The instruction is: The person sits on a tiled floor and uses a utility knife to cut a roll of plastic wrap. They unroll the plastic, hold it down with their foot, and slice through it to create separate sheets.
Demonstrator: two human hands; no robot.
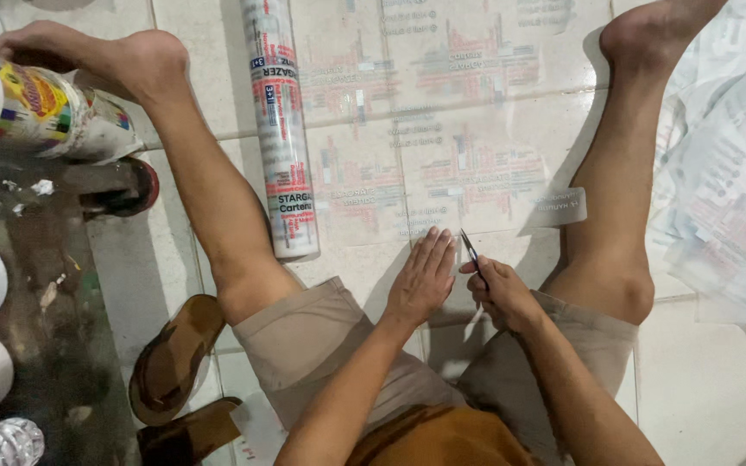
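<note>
Blade (471,256) in right hand (501,293), beside flat left hand (422,280).

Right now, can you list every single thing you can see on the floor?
Clear printed sheet: one, see-through with red and grey print, flat on the tiles between the legs.
Roll: one, white with red print, beside the left leg.
Cutting blade: one, dark, in the right hand.
Loose sheets: a pile, whitish, far right.
Sandals: two, brown, lower left.
Plastic bottle: one, clear, bottom left corner.
Left hand: flat on the sheet.
Right hand: gripping the blade.
</note>
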